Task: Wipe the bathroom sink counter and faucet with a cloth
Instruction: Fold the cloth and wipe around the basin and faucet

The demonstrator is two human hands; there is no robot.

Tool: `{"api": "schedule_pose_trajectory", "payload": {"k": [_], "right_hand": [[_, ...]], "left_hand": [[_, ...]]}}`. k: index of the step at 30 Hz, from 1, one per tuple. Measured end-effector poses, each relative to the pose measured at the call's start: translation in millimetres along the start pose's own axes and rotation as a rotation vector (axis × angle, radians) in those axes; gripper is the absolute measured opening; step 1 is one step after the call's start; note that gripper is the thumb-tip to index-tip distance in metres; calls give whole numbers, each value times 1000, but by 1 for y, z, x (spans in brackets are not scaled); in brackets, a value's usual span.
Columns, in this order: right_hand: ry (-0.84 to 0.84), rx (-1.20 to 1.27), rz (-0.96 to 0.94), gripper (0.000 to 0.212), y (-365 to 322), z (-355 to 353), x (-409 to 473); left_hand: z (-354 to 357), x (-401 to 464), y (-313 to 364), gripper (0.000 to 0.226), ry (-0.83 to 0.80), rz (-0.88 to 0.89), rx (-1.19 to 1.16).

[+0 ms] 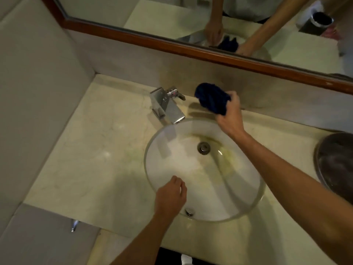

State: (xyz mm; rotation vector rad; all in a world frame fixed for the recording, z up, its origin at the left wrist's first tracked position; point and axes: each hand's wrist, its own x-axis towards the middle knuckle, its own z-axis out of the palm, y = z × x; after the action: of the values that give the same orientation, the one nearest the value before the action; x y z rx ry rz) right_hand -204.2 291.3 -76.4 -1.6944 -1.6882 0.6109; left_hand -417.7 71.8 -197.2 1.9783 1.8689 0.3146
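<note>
Cloth [212, 98], dark blue and bunched, is gripped in the right hand [230, 113], held above the back of the worktop [91, 150] just right of the faucet [166, 105] and clear of it. The left hand [171, 195] is loosely curled with nothing in it, over the near left rim of the round sink [254, 196]. A drain [203, 148] sits in the middle of the basin. A dark round bowl [336, 163] stands at the right edge. The mirror [191, 22] behind reflects both hands and the cloth.
</note>
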Motion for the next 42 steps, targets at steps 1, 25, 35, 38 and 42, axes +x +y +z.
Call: {"api": "schedule_pose_trajectory", "payload": {"k": [1, 25, 35, 38, 42], "right_hand": [[-50, -160, -101, 40, 7, 17, 14], [-208, -615, -204, 62, 165, -102, -145], [-159, -523, 260, 73, 75, -41, -310], [-259, -488, 214, 71, 29, -9, -322], [-344, -264, 111, 69, -1, -1, -317]], "left_hand": [[0, 2, 0, 29, 11, 4, 18], [-4, -1, 7, 22, 87, -61, 10], [-6, -2, 9, 27, 59, -63, 22], [-10, -3, 11, 28, 26, -82, -8], [-28, -2, 15, 25, -28, -189, -348]]}}
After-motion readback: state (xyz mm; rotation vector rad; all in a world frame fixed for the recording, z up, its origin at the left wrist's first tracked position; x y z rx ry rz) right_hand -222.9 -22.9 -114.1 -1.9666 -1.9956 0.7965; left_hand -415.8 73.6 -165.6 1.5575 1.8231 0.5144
